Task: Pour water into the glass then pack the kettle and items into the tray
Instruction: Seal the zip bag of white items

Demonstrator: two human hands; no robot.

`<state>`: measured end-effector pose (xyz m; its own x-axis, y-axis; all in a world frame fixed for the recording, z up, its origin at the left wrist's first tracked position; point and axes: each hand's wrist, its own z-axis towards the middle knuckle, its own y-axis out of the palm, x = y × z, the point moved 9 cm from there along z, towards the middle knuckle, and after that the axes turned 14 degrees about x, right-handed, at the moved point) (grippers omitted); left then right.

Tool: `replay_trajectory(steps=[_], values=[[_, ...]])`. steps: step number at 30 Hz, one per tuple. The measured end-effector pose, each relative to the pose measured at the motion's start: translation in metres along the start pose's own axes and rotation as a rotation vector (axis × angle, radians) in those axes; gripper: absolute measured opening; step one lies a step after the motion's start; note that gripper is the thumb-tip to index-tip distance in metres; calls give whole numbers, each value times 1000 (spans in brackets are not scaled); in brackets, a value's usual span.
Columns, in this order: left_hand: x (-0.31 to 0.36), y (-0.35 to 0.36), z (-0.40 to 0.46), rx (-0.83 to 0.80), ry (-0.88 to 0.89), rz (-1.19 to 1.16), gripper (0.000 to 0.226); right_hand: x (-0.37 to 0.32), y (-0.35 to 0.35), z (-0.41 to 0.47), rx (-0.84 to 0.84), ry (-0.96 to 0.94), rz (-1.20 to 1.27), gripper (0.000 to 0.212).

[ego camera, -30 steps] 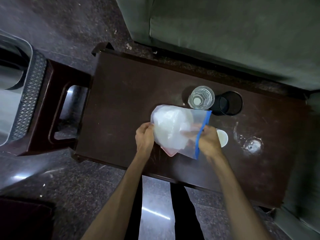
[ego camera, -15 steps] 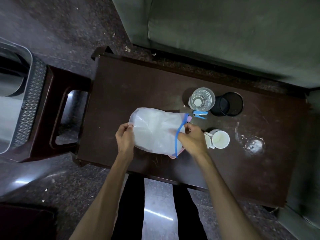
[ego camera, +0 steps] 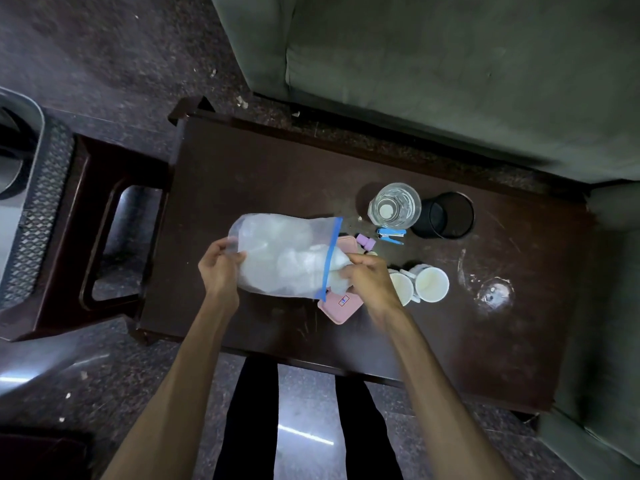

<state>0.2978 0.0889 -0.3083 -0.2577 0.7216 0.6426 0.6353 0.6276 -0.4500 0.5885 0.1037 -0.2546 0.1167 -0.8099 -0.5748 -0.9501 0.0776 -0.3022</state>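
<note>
A: Bag first: where is it against the fingers?

B: It is a cloudy plastic bag with a blue strip along its mouth, held just above the dark table. The left hand pinches its closed end, thumb on top and fingers curled under the plastic. The right hand is at the mouth, fingers bunched tight around white crumpled stuff that sticks out past the blue strip.

A: So both hands are closed?

B: Yes, both are narrow and gripping: the left on the bag, the right on the white stuff at its opening. Whether the right also holds the bag's edge, I cannot tell.

A: What lies under it?

B: A pink box lies flat on the table, partly hidden by the bag and the right hand.

A: And the glass?

B: A clear glass stands upright beyond the bag, touching or just beside a black cup. A small blue stapler and a purple block lie between the glass and the bag's mouth. Two white cups sit side by side just right of the right hand.

A: Any tray?

B: A grey bin with a patterned wall rests on a stool at the far left, well apart from the hands.
</note>
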Motion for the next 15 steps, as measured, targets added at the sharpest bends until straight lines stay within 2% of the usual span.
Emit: replay_trajectory(steps=[2, 3, 4, 6, 10, 12, 15], values=[[4, 0, 6, 3, 10, 17, 34, -8, 7, -1, -83, -14, 57, 58], [5, -1, 8, 4, 8, 29, 34, -11, 11, -1, -125, -24, 75, 61], [6, -2, 10, 2, 5, 38, 34, -15, 16, 0, -157, -32, 70, 55], [5, -3, 14, -6, 7, 54, 34, -17, 22, 5, -184, -47, 0, 31], [4, -4, 16, -44, 15, 85, 32, -21, 30, 14, -161, -128, -185, 4], [4, -6, 18, -53, 17, 97, 31, -20, 33, 14, -163, -114, -176, 18], [5, -8, 19, -55, 22, 99, 31, -28, 31, 10, -153, -162, -185, 12]])
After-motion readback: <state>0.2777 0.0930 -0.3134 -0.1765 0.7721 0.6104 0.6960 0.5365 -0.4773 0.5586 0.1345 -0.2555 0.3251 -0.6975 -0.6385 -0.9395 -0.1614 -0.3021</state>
